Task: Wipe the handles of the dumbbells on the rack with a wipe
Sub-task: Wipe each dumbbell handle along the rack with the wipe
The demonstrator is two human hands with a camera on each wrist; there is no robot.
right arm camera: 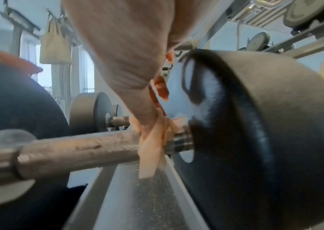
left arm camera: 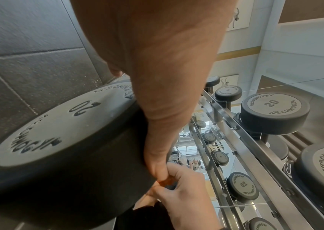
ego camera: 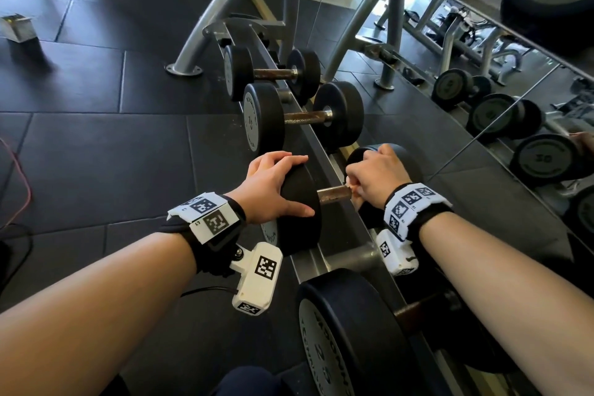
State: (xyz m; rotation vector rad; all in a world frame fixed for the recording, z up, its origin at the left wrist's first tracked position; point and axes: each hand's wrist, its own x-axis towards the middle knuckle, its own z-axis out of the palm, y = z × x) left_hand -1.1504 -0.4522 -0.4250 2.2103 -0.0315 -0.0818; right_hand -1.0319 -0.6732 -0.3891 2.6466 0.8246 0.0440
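A black dumbbell marked 20 (ego camera: 299, 212) lies across the rack (ego camera: 316, 141). Its rusty handle (ego camera: 332, 194) shows between my hands. My left hand (ego camera: 273, 183) rests over the near head (left arm camera: 58, 140), fingers straight across the top and thumb along the inner face. My right hand (ego camera: 376, 173) grips the far end of the handle (right arm camera: 78, 147), next to the far head (right arm camera: 255, 124). A pale, rust-stained wipe (right arm camera: 151, 149) is wrapped round the handle under its fingers. Only a scrap of the wipe (ego camera: 353, 190) shows in the head view.
Two smaller dumbbells (ego camera: 305, 117) (ego camera: 276, 74) lie further along the rack, and a 25 dumbbell (ego camera: 337, 331) lies nearest me. A mirror (ego camera: 514, 106) runs along the right behind the rack. A grey machine leg (ego camera: 193, 69) is bolted to the black floor tiles, and a red cord (ego camera: 19, 190) lies at the far left.
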